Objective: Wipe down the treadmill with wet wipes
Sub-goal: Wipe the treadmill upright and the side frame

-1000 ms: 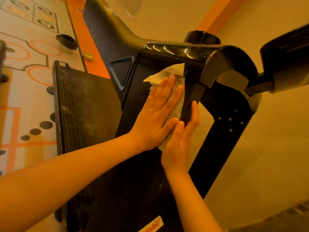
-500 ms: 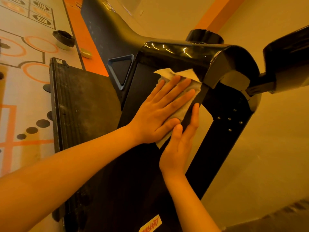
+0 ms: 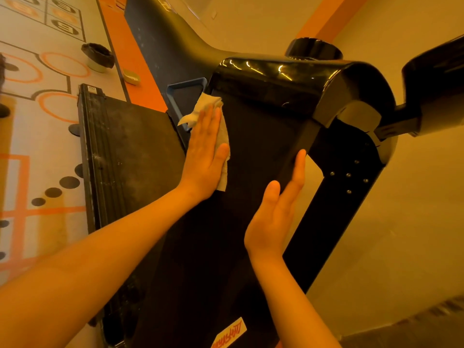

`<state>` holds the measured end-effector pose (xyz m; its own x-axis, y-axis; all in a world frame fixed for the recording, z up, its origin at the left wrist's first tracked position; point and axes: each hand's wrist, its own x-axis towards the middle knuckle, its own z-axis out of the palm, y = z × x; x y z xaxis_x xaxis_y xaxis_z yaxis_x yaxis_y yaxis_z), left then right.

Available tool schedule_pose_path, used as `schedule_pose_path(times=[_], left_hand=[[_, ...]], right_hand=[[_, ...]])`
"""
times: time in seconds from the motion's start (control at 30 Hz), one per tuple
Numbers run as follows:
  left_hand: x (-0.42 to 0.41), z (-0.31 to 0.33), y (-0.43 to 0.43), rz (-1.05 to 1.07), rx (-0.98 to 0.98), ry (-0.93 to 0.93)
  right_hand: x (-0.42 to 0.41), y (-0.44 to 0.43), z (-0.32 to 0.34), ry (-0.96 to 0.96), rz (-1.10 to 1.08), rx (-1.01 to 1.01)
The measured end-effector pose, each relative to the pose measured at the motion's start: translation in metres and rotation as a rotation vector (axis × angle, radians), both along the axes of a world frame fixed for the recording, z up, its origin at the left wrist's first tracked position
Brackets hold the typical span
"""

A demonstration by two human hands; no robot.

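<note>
Lengthwise, the wipe [image 3: 210, 104] runs up the treadmill [image 3: 263, 146]

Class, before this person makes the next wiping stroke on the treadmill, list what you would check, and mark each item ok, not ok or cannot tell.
1. Contact: the left hand lies flat on the wet wipe: ok.
2. Wipe spread smooth: not ok, it is bunched above the fingertips.
3. Support: the right hand has straight fingers along the right edge of the treadmill panel: ok.
4. Wipe damp enough: cannot tell.
5. Nothing lying on the panel's middle: ok.
</note>
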<state>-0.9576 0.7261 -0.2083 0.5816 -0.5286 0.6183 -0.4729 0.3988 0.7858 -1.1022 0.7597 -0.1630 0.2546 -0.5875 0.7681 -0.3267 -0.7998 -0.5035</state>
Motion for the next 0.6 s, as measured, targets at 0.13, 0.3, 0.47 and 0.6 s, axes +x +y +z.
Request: schedule_pose_path(times=[0.13, 0.3, 0.47, 0.6], left_hand=[[-0.021, -0.002, 0.011, 0.012, -0.025, -0.096], [-0.031, 0.013, 0.015, 0.012, -0.167, -0.418], [-0.01, 0.014, 0.002, 0.015, -0.162, -0.27], [0.006, 0.013, -0.003, -0.025, -0.032, 0.055]], right_hand=[[0.0, 0.0, -0.001, -0.01, 0.026, -0.027], [0.0, -0.003, -0.002, -0.024, 0.03, -0.03], [-0.001, 0.0, -0.002, -0.011, 0.024, -0.016], [0.0, 0.0, -0.002, 0.005, -0.002, -0.003]])
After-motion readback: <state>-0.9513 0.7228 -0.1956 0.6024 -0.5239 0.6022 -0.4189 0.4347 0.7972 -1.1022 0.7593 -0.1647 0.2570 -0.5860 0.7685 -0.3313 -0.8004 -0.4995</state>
